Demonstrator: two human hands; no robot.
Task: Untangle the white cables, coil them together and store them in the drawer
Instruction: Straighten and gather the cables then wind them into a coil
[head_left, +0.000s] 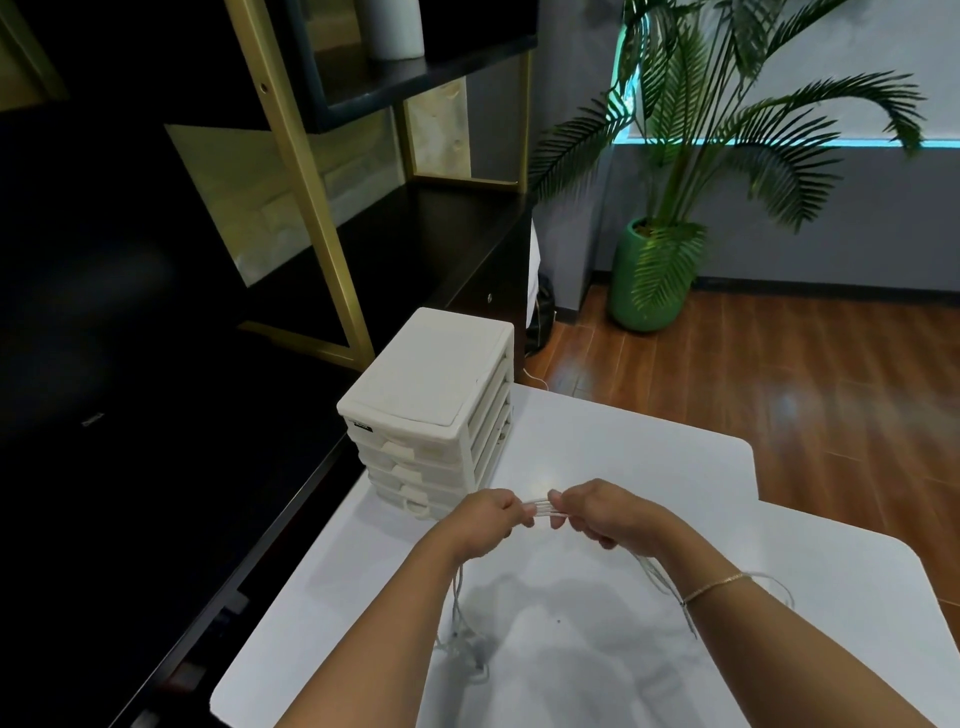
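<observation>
Several white cables (540, 508) run side by side in a short taut stretch between my two hands above the white table (649, 467). My left hand (485, 522) grips one end of that stretch and my right hand (597, 512) grips the other, both with curled fingers. Loose cable ends hang below my left wrist and pile on the table (465, 649); more strands trail under my right wrist (670, 587). A small white drawer unit (431, 400) with several shut drawers stands on the table's far left corner, just beyond my left hand.
A black desk with gold-framed shelves (311, 208) borders the table on the left. A potted palm in a green pot (649, 280) stands on the wooden floor at the back right. The table's right edge steps out near my right forearm.
</observation>
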